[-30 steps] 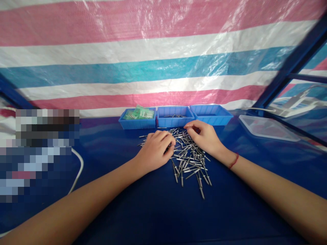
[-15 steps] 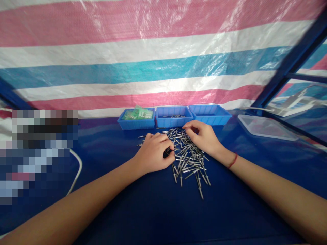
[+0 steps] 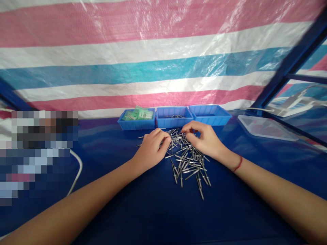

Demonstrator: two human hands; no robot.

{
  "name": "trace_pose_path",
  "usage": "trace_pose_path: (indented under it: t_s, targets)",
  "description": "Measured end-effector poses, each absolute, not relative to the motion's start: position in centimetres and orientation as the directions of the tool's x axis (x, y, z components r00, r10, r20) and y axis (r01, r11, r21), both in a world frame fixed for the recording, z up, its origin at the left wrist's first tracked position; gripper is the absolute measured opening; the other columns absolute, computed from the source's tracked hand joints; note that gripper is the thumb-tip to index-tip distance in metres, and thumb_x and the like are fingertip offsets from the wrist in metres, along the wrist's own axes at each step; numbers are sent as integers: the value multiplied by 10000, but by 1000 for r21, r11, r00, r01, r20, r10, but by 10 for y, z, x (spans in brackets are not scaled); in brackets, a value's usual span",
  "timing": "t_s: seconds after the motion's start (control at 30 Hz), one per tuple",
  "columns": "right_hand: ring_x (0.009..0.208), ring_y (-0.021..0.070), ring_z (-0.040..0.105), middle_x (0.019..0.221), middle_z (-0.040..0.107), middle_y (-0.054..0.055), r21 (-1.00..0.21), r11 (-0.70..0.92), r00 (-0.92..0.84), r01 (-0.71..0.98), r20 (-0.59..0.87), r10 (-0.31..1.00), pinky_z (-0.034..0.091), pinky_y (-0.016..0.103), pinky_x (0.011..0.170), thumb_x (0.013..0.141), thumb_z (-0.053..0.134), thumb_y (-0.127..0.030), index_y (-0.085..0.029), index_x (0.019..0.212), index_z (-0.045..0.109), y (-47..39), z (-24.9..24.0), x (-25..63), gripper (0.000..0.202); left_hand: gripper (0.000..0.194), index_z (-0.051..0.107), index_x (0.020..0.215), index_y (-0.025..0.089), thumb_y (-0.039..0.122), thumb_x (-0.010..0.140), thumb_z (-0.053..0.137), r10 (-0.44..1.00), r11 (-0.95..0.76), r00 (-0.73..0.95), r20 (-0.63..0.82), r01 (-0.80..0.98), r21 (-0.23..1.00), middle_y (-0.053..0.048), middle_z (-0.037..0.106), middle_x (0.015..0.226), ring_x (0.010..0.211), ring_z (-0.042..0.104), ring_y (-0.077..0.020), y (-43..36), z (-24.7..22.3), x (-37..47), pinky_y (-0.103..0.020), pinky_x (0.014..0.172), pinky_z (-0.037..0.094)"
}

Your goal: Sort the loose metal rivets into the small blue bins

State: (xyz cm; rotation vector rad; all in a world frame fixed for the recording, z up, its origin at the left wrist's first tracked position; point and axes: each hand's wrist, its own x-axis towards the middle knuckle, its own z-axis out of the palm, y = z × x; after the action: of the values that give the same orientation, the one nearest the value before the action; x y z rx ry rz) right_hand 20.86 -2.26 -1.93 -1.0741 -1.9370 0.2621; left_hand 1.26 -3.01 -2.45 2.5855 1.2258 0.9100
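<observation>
A heap of silver blind rivets (image 3: 192,163) lies loose on the blue tabletop between my hands. At its left side is my left hand (image 3: 153,146), thumb and forefinger brought together over the rivets; whatever is in the pinch is too small to make out. My right hand (image 3: 204,137) rests at the upper right of the heap. Its fingers are bent, with thumb and fingertips close together among the rivets, and what lies between them is hidden. A red string bracelet (image 3: 238,163) circles the right wrist.
Behind the heap stand three blue bins: the left bin (image 3: 135,125) holds green packets (image 3: 140,114), the middle bin (image 3: 173,122) some rivets, the right bin (image 3: 211,114) shows no contents. A clear plastic lid (image 3: 267,128) lies right. A white cable (image 3: 79,166) curves at left.
My left hand has shifted up and slightly left, its thumb closing in to the forefinger and uncovering rivets. My right hand has moved slightly, its thumb and forefinger a little farther apart.
</observation>
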Motion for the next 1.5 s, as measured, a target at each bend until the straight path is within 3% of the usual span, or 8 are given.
trace_pose_path:
  t_s: [0.17, 0.3, 0.47, 0.97, 1.17, 1.5]
  targets:
    - [669, 132, 569, 733, 637, 13, -574, 651, -358, 496, 548, 756, 457, 272, 642, 761, 584, -222, -177, 769, 620, -37, -14, 197, 59, 177, 530, 846, 172, 231, 927, 385, 727, -678, 401, 557, 548, 490, -17, 554, 814, 771, 538, -137, -27, -24, 10, -273, 727, 412]
    - [643, 123, 563, 747, 655, 19, -682, 586, -305, 438, 500, 810, 447, 254, 595, 832, 549, -316, -177, 789, 628, -41, -17, 190, 166, 174, 532, 876, 178, 230, 931, 375, 707, -702, 431, 560, 524, 483, -28, 581, 852, 812, 554, -145, -27, -25, 11, -282, 750, 421]
    - [667, 134, 573, 741, 651, 17, -757, 536, -223, 375, 487, 844, 458, 261, 608, 823, 572, -345, -179, 824, 639, -40, -20, 187, 179, 131, 540, 891, 186, 247, 913, 426, 697, -711, 466, 545, 548, 440, -20, 607, 833, 795, 570, -154, -28, -26, 12, -291, 734, 415]
    - [715, 150, 604, 829, 678, 38, -697, 608, -270, 379, 545, 794, 470, 278, 606, 822, 582, -285, -194, 881, 667, -46, -17, 187, 138, 83, 574, 828, 175, 243, 861, 539, 691, -717, 477, 543, 543, 437, -3, 648, 789, 740, 604, -140, -30, -23, 13, -264, 686, 423]
    - [749, 156, 611, 864, 679, 46, -683, 598, -265, 420, 538, 800, 460, 277, 609, 837, 555, -250, -200, 919, 679, -45, -17, 188, 157, 31, 542, 810, 183, 207, 826, 555, 697, -708, 364, 618, 488, 511, 20, 623, 744, 689, 602, -113, -30, -25, 12, -240, 679, 452]
    - [687, 143, 587, 754, 656, 26, -738, 563, -243, 373, 508, 827, 457, 278, 636, 819, 582, -322, -174, 813, 650, -41, -22, 188, 164, 33, 543, 827, 179, 181, 824, 576, 629, -760, 294, 720, 430, 488, 25, 612, 752, 673, 565, -85, -33, -27, 13, -205, 665, 449]
